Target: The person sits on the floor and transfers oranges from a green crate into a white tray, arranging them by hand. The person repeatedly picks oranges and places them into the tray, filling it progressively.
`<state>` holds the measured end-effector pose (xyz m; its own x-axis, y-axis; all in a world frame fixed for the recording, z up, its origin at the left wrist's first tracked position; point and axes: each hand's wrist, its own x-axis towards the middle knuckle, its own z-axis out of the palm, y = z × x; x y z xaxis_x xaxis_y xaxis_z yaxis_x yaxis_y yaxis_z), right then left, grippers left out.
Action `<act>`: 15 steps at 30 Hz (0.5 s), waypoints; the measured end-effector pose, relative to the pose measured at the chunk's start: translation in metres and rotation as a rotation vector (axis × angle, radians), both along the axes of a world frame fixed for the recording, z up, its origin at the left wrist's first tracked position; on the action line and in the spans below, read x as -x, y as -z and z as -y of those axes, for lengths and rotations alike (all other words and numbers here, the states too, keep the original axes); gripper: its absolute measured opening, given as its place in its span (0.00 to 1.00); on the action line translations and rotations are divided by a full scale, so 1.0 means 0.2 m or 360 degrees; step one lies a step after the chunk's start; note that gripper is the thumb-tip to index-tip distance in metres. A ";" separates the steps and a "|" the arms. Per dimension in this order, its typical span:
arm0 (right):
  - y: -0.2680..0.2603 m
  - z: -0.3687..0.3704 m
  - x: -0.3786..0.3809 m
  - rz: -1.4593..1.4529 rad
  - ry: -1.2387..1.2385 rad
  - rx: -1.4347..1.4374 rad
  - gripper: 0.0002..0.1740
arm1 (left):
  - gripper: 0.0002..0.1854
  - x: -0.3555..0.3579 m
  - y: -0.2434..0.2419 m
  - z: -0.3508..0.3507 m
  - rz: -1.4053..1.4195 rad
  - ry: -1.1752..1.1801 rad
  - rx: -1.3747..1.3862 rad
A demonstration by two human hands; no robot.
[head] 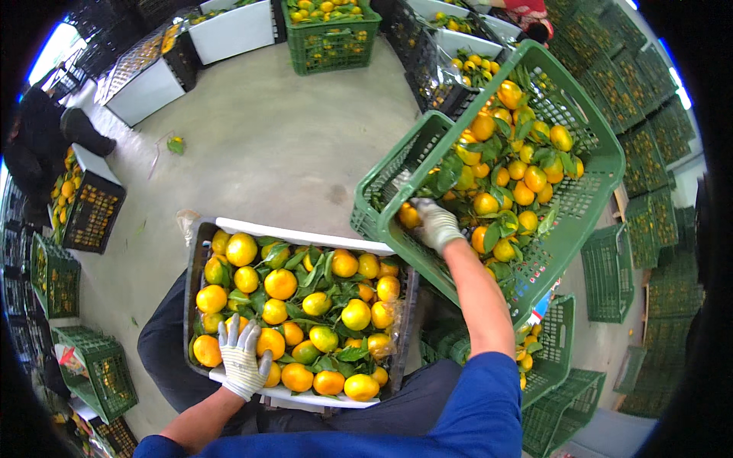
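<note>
In front of me stands a dark crate with white side panels (309,230), holding rows of orange-yellow mandarins (280,284) among green leaves. My left hand (243,355), in a striped knit glove, lies at its near left corner, fingers spread over a mandarin (236,324). Up and to the right, a tilted green plastic crate (595,229) holds loose leafy mandarins (518,172). Inside its left end my gloved right hand (438,224) grips a mandarin (408,216); some of its fingertips are hidden.
Another green crate (372,212) sits beneath the tilted one. Filled crates ring the concrete floor (275,143), including a green one (335,48) at the far side. Crate stacks (635,143) rise at right. A person in dark clothes (40,137) is at left, another in red (529,14) at top right.
</note>
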<state>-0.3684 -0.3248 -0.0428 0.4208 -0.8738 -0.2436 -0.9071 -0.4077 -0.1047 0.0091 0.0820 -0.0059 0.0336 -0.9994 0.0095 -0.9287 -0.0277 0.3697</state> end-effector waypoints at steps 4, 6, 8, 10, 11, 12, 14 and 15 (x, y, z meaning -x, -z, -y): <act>-0.14 -0.12 0.33 0.0911 0.0589 -0.0069 0.19 | 0.33 0.02 -0.02 0.04 -0.0001 0.0024 0.0047; -0.25 -0.16 0.31 0.0870 0.0645 -0.0146 0.21 | 0.33 0.02 0.00 0.03 -0.0024 -0.0009 0.0064; -0.27 -0.10 0.28 0.0625 0.0523 0.0006 0.24 | 0.32 0.01 0.00 0.03 -0.0031 -0.0029 0.0070; -0.27 -0.05 0.13 0.0374 0.0488 -0.0029 0.32 | 0.32 0.01 -0.02 0.02 -0.0012 -0.0051 0.0062; -0.25 -0.01 0.02 0.0289 0.0505 -0.0200 0.33 | 0.32 0.01 -0.04 0.02 -0.0023 -0.0056 0.0043; -0.17 0.01 -0.07 0.0163 0.0417 -0.0165 0.31 | 0.32 0.00 -0.05 0.01 -0.0014 -0.0065 0.0023; 0.05 0.07 -0.13 -0.0491 -0.0292 0.0077 0.34 | 0.32 0.00 -0.05 0.01 -0.0014 -0.0064 -0.0018; 0.24 0.15 0.03 -0.0161 -0.0168 -0.0151 0.36 | 0.32 0.00 -0.04 0.04 -0.0047 -0.0029 -0.0024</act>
